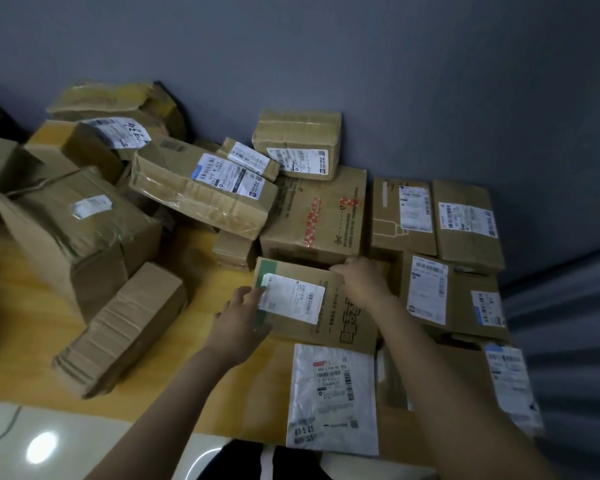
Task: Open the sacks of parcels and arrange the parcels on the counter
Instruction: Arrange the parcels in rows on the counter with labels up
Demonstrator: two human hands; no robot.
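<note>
A flat cardboard parcel with a white label and a green edge lies on the yellow wooden counter, in front of the wall. My left hand holds its near left corner, fingers at the label's edge. My right hand grips the parcel's far edge, fingers curled over it. A white plastic mailer lies just below this parcel at the counter's front edge. No sack is visible.
Several taped cardboard boxes crowd the counter: a loose heap at the left, a long box lying askew, a printed carton behind the held parcel, and neat rows at the right. A grey wall backs the counter.
</note>
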